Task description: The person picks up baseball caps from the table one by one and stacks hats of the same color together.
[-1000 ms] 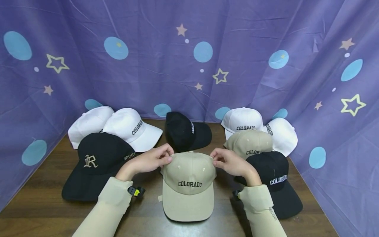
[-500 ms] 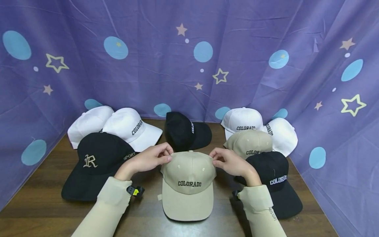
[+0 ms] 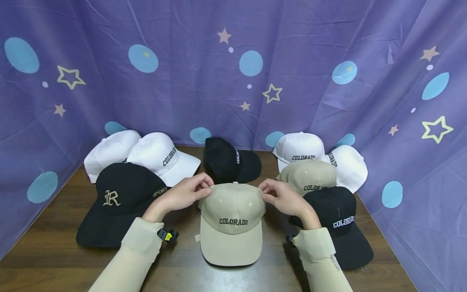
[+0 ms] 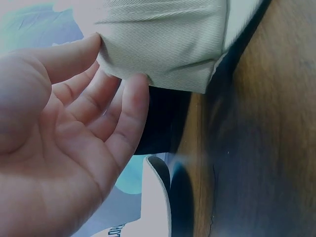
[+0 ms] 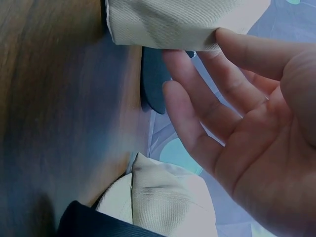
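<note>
Back left corner: two white caps (image 3: 155, 152) overlap on the worktop (image 3: 43, 259).
Left edge: a black cap with an R (image 3: 125, 190) stands in front of them.
Left hand (image 3: 184, 192): thumb and fingers pinch the cloth at the crown's left side.
Beige cap (image 3: 237, 202): centred near the front edge, brim forward, held between both hands; whether it touches the worktop I cannot tell.
Back edge: a plain black cap (image 3: 220, 160) lies on its side behind it.
Right hand (image 3: 284, 198): thumb and fingers pinch the crown's right side.
Right edge: two white caps, another beige cap (image 3: 308, 174) and a black Colorado cap (image 3: 332, 202) crowd together.
Step in hand: apparently steadying or straightening the cap.
Next move: probably calls for even pinches, so the cap stays square.
</note>
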Motion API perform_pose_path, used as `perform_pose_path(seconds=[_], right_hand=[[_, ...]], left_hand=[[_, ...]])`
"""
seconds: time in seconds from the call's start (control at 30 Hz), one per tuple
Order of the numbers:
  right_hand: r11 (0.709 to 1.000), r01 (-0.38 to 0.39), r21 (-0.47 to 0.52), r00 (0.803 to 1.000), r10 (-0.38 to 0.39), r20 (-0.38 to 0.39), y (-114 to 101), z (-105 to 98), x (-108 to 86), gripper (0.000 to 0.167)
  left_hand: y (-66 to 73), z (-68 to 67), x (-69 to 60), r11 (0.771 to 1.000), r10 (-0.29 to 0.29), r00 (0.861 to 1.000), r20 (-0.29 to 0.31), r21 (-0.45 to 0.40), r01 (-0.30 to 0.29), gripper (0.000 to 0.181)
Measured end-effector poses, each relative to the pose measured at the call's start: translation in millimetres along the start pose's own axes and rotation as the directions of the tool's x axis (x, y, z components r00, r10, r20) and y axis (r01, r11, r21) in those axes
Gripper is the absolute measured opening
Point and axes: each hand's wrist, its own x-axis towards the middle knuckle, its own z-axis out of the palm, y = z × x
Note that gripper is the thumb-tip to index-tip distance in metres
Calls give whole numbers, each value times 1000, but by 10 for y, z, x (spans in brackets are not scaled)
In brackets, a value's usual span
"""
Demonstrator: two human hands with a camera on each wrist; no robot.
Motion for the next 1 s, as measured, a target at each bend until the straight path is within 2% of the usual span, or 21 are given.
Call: perform_pose_path(seconds=[0.37,0.57,0.77,0.83,1.0], right_hand=[[1000,21,-7,998,-21,-56,-1,9,14,16],[1000,13,-9,996,-14,-92,-88,-121,-61,22],[1000,21,15,986,-18,-166,-185,-505,-337,24],[999,38,-30,981,-43,-191,-197,-680,-430,24],[984,5,-176,975,-45,-219,-150,-1189,-540,23]], left_hand=[[-4,-7,4,1000,-5,999,-32,0,5,17],[12,-39,-2,1000,-18,998,-58,4,18,23],[95,-59,20,1000,28,994,-101,11,-27,24],[138,-77,18,999,43,991,-125,12,-42,22],[249,-138,-23,996,83,981,-175,31,-79,18]])
